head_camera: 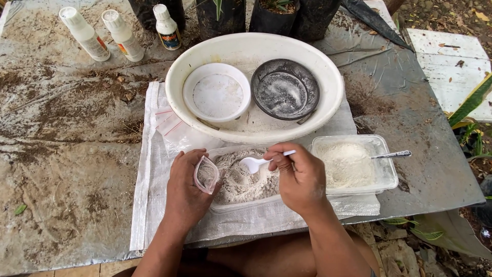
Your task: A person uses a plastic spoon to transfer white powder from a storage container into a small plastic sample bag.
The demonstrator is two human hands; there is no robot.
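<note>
Left hand [185, 191] grips the small bag [206, 174] open at nine o'clock of the powder tray [241, 179]; right hand [301, 177] pinches the white spoon [254, 163], seemingly empty. Best keep the bag's mouth low, near the spoon.

My table [66, 154] is a dirty grey sheet strewn with soil. On it lies a white woven sack [148, 205], carrying a big white basin [328, 102] and two clear powder tubs [389, 174]. Three white bottles [120, 35] stand at the far left corner, beside black plant pots [225, 18].
</note>
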